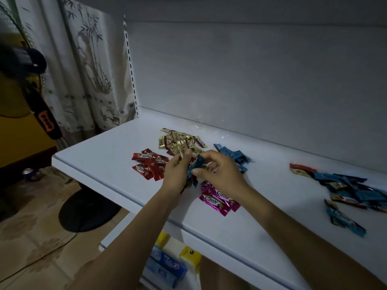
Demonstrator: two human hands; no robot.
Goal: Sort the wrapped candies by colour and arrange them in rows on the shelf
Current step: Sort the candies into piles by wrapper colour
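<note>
the two hands meet over the middle of the white shelf (100,151). the left hand (174,176) has its fingers curled round a bunch of candies (193,182), and a gold candy (181,152) stands up from between its thumb and forefinger. the right hand (222,174) pinches a blue candy (196,164) between thumb and forefinger, just beside the left hand. seen from the hands, the red pile (149,164) lies at nine o'clock, the gold pile (180,140) at twelve, the blue pile (234,153) at two and the magenta pile (218,200) at five, partly under the right wrist. the mixed heap (351,191), mostly blue, lies at three o'clock, well apart. toothpaste boxes (165,266) lie on the lower level.
</note>
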